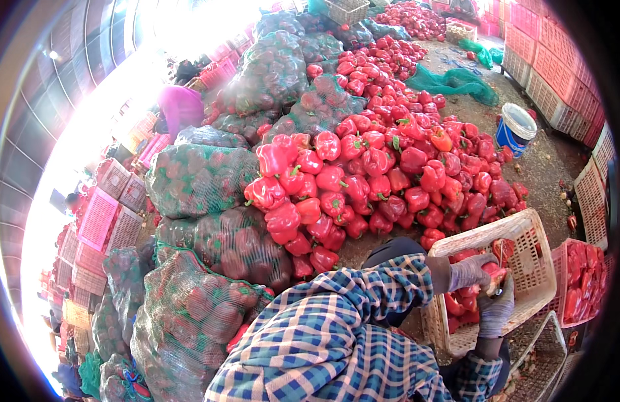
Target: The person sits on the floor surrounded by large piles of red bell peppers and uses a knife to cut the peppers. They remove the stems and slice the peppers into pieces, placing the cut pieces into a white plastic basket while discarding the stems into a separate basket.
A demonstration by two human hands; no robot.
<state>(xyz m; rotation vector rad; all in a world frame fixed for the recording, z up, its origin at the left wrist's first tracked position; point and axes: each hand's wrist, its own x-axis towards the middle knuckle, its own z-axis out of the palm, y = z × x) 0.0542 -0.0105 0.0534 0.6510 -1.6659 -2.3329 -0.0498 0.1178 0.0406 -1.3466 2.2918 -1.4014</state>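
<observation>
My left hand (471,272), in a pale, stained glove, grips a cut red bell pepper (494,273) over a cream plastic crate (538,281). Close below it, my right hand (495,307), in a similar glove, is closed on a small metal tool, seemingly a knife (499,291), most of it hidden by the fingers and the pepper. Another opened red pepper piece (503,248) shows just beyond the hands. Red pepper pieces (458,306) lie in the tilted crate under my hands.
A large heap of red bell peppers (390,171) covers the floor ahead. Filled green mesh sacks (204,176) stand at left. A pink crate of peppers (566,281) is at right, near an empty-looking wire-like crate (538,352). A blue-and-white bucket (516,128) and stacked crates (556,65) stand beyond.
</observation>
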